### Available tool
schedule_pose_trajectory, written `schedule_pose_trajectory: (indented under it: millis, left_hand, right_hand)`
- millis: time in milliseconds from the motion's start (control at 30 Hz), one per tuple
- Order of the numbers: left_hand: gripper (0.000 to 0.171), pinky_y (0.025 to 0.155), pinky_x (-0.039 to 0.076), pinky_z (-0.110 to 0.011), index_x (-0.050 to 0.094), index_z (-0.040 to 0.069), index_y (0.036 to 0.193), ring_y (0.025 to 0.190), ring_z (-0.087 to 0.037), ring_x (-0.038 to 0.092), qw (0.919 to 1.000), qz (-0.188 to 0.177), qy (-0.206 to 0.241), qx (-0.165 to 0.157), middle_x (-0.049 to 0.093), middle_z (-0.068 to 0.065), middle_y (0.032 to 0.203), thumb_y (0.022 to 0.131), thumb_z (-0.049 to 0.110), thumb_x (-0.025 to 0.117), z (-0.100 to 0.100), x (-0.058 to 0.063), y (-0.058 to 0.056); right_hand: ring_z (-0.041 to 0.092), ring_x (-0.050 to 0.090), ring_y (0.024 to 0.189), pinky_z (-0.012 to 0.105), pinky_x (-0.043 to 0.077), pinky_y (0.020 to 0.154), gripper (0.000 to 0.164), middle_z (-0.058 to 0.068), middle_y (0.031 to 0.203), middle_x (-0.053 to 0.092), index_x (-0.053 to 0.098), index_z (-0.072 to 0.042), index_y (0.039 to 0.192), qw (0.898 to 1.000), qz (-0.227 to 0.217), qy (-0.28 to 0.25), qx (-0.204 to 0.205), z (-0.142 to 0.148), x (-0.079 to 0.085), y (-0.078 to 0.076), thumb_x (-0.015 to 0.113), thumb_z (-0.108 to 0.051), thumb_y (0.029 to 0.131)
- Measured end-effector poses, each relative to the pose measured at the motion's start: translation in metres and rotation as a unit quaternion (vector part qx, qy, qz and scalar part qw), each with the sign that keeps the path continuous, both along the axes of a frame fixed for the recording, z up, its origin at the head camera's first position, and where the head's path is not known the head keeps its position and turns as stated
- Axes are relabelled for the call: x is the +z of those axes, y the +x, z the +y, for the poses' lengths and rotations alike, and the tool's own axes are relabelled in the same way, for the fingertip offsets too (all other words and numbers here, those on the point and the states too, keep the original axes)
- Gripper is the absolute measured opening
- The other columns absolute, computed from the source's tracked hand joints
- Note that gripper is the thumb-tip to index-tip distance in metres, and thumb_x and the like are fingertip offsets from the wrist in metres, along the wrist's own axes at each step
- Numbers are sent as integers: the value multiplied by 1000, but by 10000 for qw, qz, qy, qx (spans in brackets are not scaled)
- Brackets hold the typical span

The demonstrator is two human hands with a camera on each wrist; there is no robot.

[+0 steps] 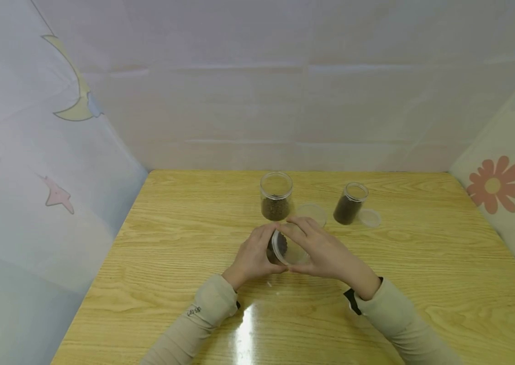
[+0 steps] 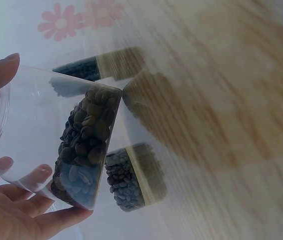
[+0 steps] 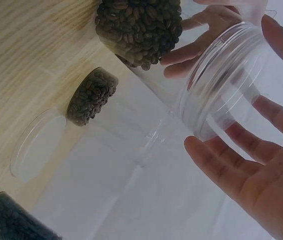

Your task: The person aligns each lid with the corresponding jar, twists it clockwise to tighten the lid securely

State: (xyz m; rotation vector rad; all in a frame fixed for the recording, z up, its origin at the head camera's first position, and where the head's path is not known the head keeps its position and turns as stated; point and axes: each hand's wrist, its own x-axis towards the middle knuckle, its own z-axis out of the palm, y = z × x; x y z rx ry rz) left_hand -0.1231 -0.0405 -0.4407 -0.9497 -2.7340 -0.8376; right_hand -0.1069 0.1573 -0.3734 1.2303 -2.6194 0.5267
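Note:
Between both hands is a clear jar (image 2: pixel 41 110), tilted on its side, with dark brown beans (image 2: pixel 84 145) in its closed end. My left hand (image 1: pixel 254 253) grips the jar's body, thumb on one side and fingers spread along the other. My right hand (image 1: pixel 318 251) curls round the clear lid (image 3: pixel 241 85) at the jar's mouth, thumb and fingers on opposite sides. Part of the jar is hidden behind the hands in the head view. Just beyond them stands another open clear jar (image 1: pixel 276 197) partly filled with dark beans.
A round clear lid (image 1: pixel 314 214) lies beside that jar. To the right, a narrower open jar (image 1: pixel 349 204) holds dark contents, with a smaller lid (image 1: pixel 370 218) next to it. All rest on a wood-grain table (image 1: pixel 184 213) bounded by printed cloth walls (image 1: pixel 257 116).

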Motion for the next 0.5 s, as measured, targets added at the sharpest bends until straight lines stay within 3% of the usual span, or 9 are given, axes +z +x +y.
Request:
schedule_pose_trajectory:
  millis: [500]
  left_hand:
    - [97,88,48,-44,32,10,137,120,-29,43,10000,-64,25,12,42,-11,134,62,39,85,0,1,0]
  right_hand:
    - [32,50,101,41,52,70,79,19,120,49,49,-8,132,9992,84,3,-382,-3,-2,0,81,-36,66]
